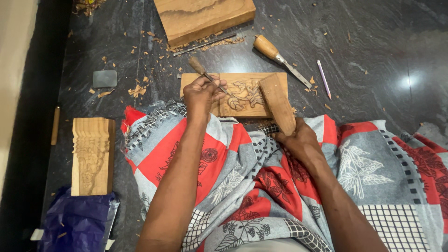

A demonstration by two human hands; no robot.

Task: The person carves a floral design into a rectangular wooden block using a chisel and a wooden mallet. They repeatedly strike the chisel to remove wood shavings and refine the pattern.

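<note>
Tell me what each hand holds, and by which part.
The left hand holds a chisel by its shaft, just below the wooden handle. The right hand holds a wooden mallet by its lower end.

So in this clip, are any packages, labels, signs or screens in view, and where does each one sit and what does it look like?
Plastic bag: bottom left on the dark floor, below the carved wooden block; crumpled, glossy dark blue, with white scraps at its edge.
No labels, signs or screens show anywhere else in the head view.
</note>
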